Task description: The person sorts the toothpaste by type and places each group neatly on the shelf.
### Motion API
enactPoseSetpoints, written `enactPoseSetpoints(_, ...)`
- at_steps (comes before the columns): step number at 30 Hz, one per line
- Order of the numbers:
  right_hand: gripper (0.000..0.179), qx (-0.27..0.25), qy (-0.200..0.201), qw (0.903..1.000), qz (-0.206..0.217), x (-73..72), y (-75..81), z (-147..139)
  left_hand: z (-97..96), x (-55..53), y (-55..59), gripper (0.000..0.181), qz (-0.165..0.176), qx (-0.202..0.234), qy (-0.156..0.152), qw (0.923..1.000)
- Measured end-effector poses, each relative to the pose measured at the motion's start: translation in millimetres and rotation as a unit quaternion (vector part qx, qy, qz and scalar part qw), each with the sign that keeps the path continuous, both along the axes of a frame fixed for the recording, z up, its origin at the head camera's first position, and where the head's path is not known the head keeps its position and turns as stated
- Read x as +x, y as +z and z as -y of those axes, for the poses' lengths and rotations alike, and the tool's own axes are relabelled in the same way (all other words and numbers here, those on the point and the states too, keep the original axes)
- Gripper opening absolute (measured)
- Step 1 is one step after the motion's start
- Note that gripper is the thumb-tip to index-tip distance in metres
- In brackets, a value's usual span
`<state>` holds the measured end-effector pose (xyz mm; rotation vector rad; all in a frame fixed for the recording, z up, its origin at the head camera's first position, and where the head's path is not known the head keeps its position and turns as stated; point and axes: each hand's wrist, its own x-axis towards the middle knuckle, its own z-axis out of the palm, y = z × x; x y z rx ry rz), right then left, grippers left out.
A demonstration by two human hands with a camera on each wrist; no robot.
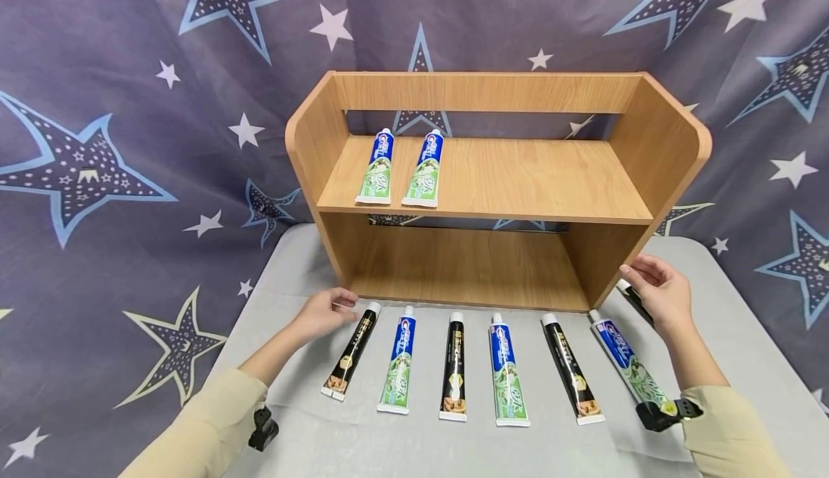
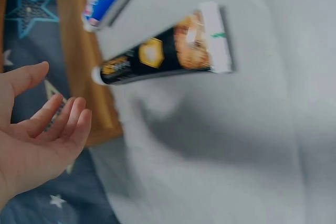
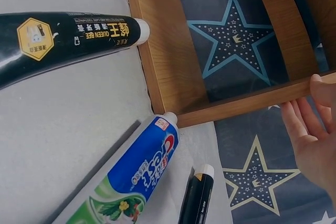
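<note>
Currently, your right grip [image 1: 660, 296] pinches the right side panel [image 1: 660, 147] of the wooden shelf [image 1: 486, 93], while your left grip [image 1: 326, 314] is relaxed and empty just beside the shelf's lower left corner. Two blue-and-green toothpaste tubes [image 1: 424, 170] lie on the shelf's upper board [image 1: 531, 176], and in front of the shelf black tubes [image 1: 455, 366] alternate with more blue-and-green ones [image 1: 398, 363] on the counter [image 1: 453, 453].

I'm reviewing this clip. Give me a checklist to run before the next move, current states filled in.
1. Left hand unloaded: ok, holds nothing.
2. Right hand free: not ok, it grips the wooden shelf.
3. Left hand clear of the shelf: cannot tell.
4. Shelved Crest tubes apart: ok, a gap separates the two.
5. Rightmost black tube wholly visible: not ok, partly hidden or cropped.
</note>
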<state>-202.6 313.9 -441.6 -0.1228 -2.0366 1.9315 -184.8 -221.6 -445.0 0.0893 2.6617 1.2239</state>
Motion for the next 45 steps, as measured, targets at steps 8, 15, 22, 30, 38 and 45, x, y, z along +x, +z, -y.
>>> enactPoseSetpoints(8,0.032,0.020,-0.011,0.9995,0.023,-0.6,2.6,-0.5,9.0,7.0,-23.5,0.040,0.024,0.008,0.000,0.9997)
enactPoseSetpoints(15,0.031,0.049,-0.027,0.9977,0.038,-0.7,2.6,-0.5,4.4,12.6,-36.3,0.034,0.033,-0.009,0.005,0.9994)
enactPoseSetpoints(22,0.033,0.024,-0.018,0.9991,0.029,0.1,0.6,-0.7,0.5,14.5,-45.0,0.032,0.030,-0.016,0.024,0.9991)
enactPoseSetpoints(30,0.031,0.024,-0.013,0.9993,0.026,0.4,3.6,-0.8,-8.5,15.1,-49.3,0.032,0.050,-0.042,0.042,0.9970)
enactPoseSetpoints(38,0.034,-0.013,-0.005,0.9999,0.008,-0.9,2.4,0.0,-16.1,17.2,-41.8,0.026,0.051,-0.075,0.061,0.9940)
enactPoseSetpoints(45,0.034,-0.016,0.005,0.9998,0.009,-0.2,2.2,-0.9,-16.5,19.0,-43.0,0.025,0.062,-0.086,0.069,0.9920)
